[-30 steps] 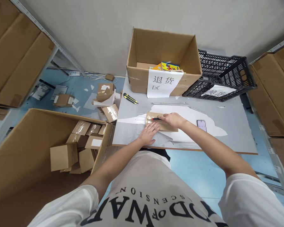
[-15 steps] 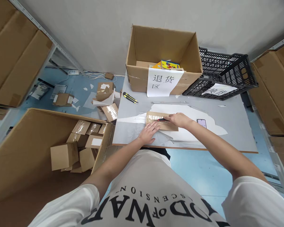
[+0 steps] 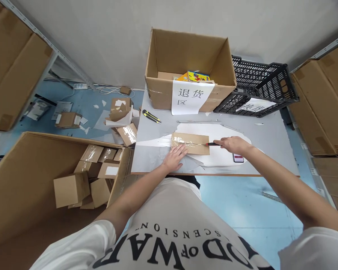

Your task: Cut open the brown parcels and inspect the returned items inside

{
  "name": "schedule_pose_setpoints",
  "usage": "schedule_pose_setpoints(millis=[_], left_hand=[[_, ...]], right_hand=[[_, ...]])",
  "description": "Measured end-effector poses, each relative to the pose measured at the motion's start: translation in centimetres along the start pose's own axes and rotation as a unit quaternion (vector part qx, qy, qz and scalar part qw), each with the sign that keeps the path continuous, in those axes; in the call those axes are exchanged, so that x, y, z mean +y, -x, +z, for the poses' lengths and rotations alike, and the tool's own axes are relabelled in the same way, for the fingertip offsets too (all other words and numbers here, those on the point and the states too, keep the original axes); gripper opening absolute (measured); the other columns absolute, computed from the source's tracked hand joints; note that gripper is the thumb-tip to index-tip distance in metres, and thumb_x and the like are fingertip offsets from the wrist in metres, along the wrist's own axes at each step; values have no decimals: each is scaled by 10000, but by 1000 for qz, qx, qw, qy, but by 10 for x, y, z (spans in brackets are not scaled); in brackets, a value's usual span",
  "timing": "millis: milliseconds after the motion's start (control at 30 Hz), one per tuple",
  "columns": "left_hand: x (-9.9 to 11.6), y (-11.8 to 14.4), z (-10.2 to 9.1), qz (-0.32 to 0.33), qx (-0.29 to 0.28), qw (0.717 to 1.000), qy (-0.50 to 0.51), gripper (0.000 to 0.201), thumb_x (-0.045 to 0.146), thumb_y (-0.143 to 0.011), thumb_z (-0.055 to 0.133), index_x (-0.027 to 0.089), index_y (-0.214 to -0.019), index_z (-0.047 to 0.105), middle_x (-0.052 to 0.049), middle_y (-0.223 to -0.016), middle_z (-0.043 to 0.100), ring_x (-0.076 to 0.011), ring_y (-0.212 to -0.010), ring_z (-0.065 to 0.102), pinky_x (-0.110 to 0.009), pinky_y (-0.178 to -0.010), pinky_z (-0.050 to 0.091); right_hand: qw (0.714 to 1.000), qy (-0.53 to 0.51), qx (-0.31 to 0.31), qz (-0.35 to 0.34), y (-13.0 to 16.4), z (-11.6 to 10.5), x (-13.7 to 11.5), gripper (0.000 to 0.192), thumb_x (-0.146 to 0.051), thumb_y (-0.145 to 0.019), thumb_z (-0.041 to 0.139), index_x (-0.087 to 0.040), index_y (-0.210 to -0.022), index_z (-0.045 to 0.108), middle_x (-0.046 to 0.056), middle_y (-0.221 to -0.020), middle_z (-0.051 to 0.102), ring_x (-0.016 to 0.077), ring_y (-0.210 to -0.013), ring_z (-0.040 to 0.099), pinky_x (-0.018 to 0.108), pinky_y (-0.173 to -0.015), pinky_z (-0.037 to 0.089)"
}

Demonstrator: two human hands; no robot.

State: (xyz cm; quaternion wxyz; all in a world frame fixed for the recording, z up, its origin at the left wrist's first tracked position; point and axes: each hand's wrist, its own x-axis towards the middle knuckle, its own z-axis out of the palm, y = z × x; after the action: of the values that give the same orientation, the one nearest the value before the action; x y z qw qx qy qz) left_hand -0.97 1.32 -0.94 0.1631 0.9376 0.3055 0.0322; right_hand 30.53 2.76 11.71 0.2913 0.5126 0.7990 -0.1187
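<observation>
A flat brown taped parcel (image 3: 191, 140) lies on the grey table (image 3: 270, 150). My left hand (image 3: 174, 157) presses flat on its near left corner, fingers spread. My right hand (image 3: 232, 144) grips a red-handled knife (image 3: 212, 144), whose tip sits at the parcel's right edge, on the line of the tape along its top. A phone (image 3: 238, 158) lies just under my right wrist.
An open cardboard box (image 3: 186, 71) with a paper label stands at the table's back, a black plastic crate (image 3: 259, 86) beside it. A yellow-black utility knife (image 3: 151, 116) lies at left. A big carton (image 3: 59, 176) of small boxes stands on the floor left.
My right hand has drawn the red-handled knife rightward along the parcel's tape, from its left part to its right edge. The left hand has stayed pressed on the parcel.
</observation>
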Motion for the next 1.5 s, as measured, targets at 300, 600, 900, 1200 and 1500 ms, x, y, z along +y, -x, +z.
schedule_pose_setpoints(millis=[300,600,900,1200,1500], left_hand=[[0,-1,0,-3,5,1000,3,809,372,-732,628,179,-1434,274,-118,-1530,211,-276,-1415,145,-437,-1136,117],[1,0,0,3,6,1000,0,833,382,-729,635,183,-1442,251,-119,-1534,201,-278,-1416,140,-440,-1138,107],[1,-1,-1,-2,16,1000,-5,830,431,-726,634,186,-1433,274,-126,-1531,206,-280,-1417,138,-445,-1138,108],[6,-2,-4,-18,16,1000,-15,691,319,-786,568,195,-1417,315,-111,-1519,246,-267,-1407,180,-438,-1135,136],[16,-38,-21,-74,57,996,-9,761,474,-714,662,165,-1353,389,-178,-1446,341,-316,-1364,256,-500,-1139,101]], right_hand=[[999,-29,29,18,35,26,28,462,-227,-895,406,-335,-1343,437,57,-1053,666,206,-783,646,264,-551,338],[995,-65,58,40,43,43,29,439,-274,-910,390,-346,-1339,444,60,-1084,650,202,-823,637,258,-582,381],[986,-118,79,88,70,74,36,507,-272,-889,428,-325,-1391,385,57,-1056,667,191,-773,643,264,-607,438],[926,-289,186,154,69,104,0,507,-371,-909,399,-223,-1395,399,84,-961,691,220,-819,642,341,-745,495],[683,-657,260,187,26,140,-39,752,-560,-801,519,-196,-1431,329,89,-965,662,86,-465,498,234,-396,423]])
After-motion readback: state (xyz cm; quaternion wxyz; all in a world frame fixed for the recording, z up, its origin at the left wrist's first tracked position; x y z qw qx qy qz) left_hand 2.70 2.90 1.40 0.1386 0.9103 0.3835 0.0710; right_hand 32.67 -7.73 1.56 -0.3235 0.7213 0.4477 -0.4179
